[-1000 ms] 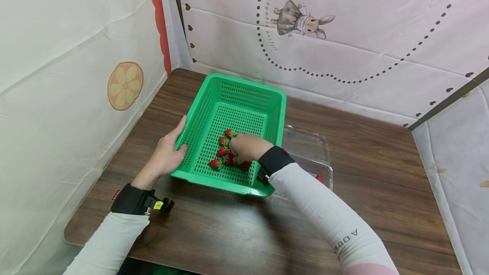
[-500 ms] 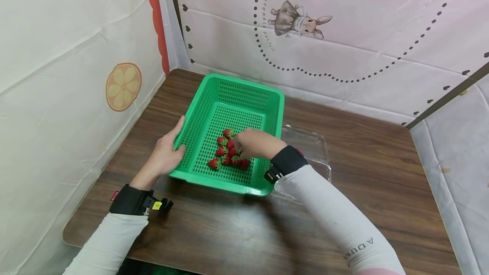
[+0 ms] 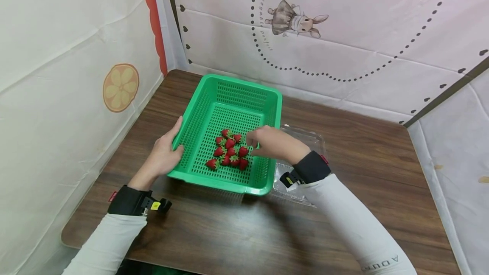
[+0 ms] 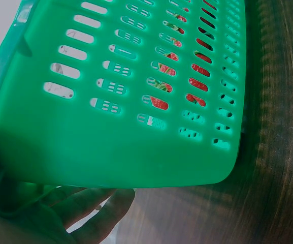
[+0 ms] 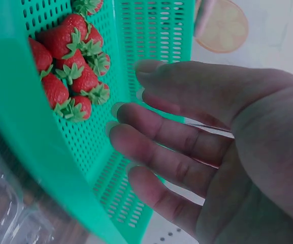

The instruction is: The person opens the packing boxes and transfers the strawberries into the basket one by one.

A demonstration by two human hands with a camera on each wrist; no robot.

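Now we see the strawberries [image 3: 229, 151] lying in a small cluster on the floor of the green basket [image 3: 214, 96], toward its near right part, all uncovered. A second ago our right hand [image 3: 272, 142] lay over the cluster; it has since drawn back to the right and now sits above the basket's right wall, just beside the berries and touching none of them. In the right wrist view its fingers [image 5: 171, 137] are spread and relaxed, holding nothing, with the berries [image 5: 70, 71] well clear of the fingertips. Our left hand [image 3: 163, 155] stays where it was, gripping the basket's left wall near the front corner; in the left wrist view the fingers [image 4: 90, 208] curl under the rim of the basket [image 4: 116, 147].

The basket rests on the brown wooden table [image 3: 363, 156], unmoved, and a clear plastic container [image 3: 305, 139] lies just beside its right wall, partly behind our right wrist.

On the right sleeve [image 3: 378, 261] we read the letters "A DU", the rest cut off. The curved writing by the rabbit picture [image 3: 296, 20] on the backdrop is too small to read.
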